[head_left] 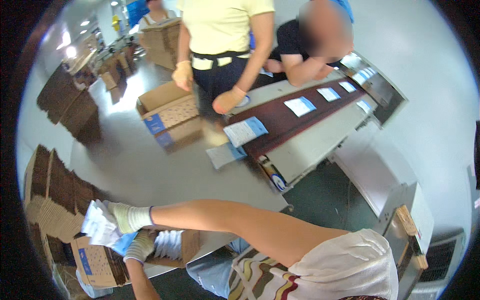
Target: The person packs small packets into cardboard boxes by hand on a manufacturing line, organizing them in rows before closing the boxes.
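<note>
Your white sleeve (345, 265) is right up close, and down at the far end of that arm your gloved right hand (131, 218) has hold of the blue-and-white packets (102, 225), up over the patterned side of an open carton (100, 267)! Your left hand (139, 246) is tight against their lower end; whether it grips, I cannot tell. More packets (169, 244) stand lined up inside, just beside it. Beyond the grey bench (170, 175), packets dot the dark red belt (275, 131), with a yellow-shirted co-worker (220, 30) alongside, by another carton (172, 112).
</note>
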Tool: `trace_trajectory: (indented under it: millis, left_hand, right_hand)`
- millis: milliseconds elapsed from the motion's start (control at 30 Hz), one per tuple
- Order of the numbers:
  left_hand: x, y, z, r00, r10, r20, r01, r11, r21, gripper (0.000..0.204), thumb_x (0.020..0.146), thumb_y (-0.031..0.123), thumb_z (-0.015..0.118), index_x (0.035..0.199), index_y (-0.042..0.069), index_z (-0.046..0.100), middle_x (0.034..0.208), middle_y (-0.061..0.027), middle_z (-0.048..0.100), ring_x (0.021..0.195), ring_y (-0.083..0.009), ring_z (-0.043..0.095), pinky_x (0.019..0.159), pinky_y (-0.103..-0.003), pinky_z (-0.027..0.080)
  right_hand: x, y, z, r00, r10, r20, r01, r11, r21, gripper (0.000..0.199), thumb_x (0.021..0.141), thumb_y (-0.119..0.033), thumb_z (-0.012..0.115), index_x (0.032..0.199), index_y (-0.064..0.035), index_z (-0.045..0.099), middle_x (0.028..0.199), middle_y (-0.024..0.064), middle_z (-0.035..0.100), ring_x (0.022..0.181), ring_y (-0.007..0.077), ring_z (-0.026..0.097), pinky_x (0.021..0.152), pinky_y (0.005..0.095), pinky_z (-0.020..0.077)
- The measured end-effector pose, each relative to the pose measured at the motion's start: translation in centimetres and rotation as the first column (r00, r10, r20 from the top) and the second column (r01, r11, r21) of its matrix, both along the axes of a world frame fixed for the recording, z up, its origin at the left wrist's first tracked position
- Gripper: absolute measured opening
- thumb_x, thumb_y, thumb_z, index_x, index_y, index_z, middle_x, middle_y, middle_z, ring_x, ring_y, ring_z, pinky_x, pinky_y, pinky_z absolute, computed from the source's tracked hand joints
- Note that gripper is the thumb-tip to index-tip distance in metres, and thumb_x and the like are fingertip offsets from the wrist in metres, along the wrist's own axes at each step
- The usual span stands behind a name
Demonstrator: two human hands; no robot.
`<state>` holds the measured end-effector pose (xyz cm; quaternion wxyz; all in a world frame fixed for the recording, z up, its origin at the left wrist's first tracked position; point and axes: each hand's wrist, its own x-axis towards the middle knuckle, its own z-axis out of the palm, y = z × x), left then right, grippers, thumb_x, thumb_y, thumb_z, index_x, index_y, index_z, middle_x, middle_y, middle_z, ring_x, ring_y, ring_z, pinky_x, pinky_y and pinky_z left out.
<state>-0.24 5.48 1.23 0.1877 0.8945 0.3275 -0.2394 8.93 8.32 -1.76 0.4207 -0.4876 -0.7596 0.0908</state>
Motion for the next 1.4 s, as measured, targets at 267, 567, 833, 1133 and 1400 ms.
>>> trace_trajectory:
  millis: [267, 567, 833, 1133, 1400]
  left_hand:
    - [0.9, -1.7, -2.2, 0.967, -0.228, -0.112, 0.242, 0.961, 0.133, 0.045, 0.088, 0.032, 0.039, 0.124, 0.009, 0.054, 0.13, -0.0185, 0.048, 0.121, -0.0291, 0.046, 0.107, -0.036, 0.029]
    - [0.5, -4.0, -4.0, 0.942, -0.217, 0.255, 0.17, 0.966, 0.195, 0.039, 0.088, 0.029, 0.043, 0.112, 0.003, 0.06, 0.119, -0.0214, 0.056, 0.109, -0.0321, 0.055, 0.096, -0.038, 0.04]
    - [-0.1, -7.6, 1.0, 0.932, -0.137, 0.334, 0.04, 0.959, 0.281, 0.032, 0.086, 0.027, 0.048, 0.095, 0.0, 0.061, 0.076, -0.0221, 0.064, 0.07, -0.0361, 0.063, 0.066, -0.044, 0.05]
    - [-1.0, -8.0, 0.2, 0.954, -0.131, 0.271, 0.062, 0.967, 0.249, 0.034, 0.081, 0.027, 0.054, 0.094, -0.003, 0.06, 0.08, -0.0204, 0.065, 0.077, -0.0353, 0.063, 0.073, -0.043, 0.05]
    - [-0.6, -10.6, 2.0, 0.974, 0.008, 0.226, -0.071, 0.959, 0.273, 0.034, 0.082, 0.025, 0.054, 0.104, 0.0, 0.058, 0.102, -0.0231, 0.061, 0.095, -0.0341, 0.06, 0.085, -0.045, 0.046]
  right_hand:
    - [1.6, -3.5, 3.3, 0.992, 0.125, -0.029, -0.128, 0.981, -0.147, 0.059, 0.058, -0.016, 0.071, 0.107, 0.0063, 0.047, 0.091, 0.0277, 0.059, 0.091, 0.0415, 0.058, 0.076, 0.0433, 0.0479]
    - [1.5, -5.1, 5.6, 0.957, 0.289, -0.006, -0.249, 0.813, -0.526, 0.043, 0.083, -0.029, 0.062, 0.114, -0.0009, 0.052, 0.096, 0.0203, 0.062, 0.083, 0.0333, 0.062, 0.072, 0.0398, 0.0516]
    - [1.8, -4.4, 6.4, 0.532, 0.275, 0.801, -0.021, 0.95, -0.313, 0.049, 0.068, -0.033, 0.07, 0.114, -0.019, 0.061, 0.122, 0.0122, 0.053, 0.119, 0.0284, 0.044, 0.107, 0.0445, 0.0224]
    - [3.4, -4.4, 9.3, 0.617, 0.57, 0.543, -0.086, 0.734, -0.674, 0.097, 0.051, -0.042, 0.085, 0.134, -0.014, 0.042, 0.133, 0.0143, 0.047, 0.126, 0.0318, 0.041, 0.107, 0.056, 0.0202]
    - [2.7, -6.1, 8.9, 0.37, 0.401, 0.838, 0.132, 0.87, -0.475, 0.077, 0.069, -0.045, 0.072, 0.132, -0.0104, 0.045, 0.136, 0.016, 0.043, 0.134, 0.0323, 0.029, 0.11, 0.0539, 0.0133]
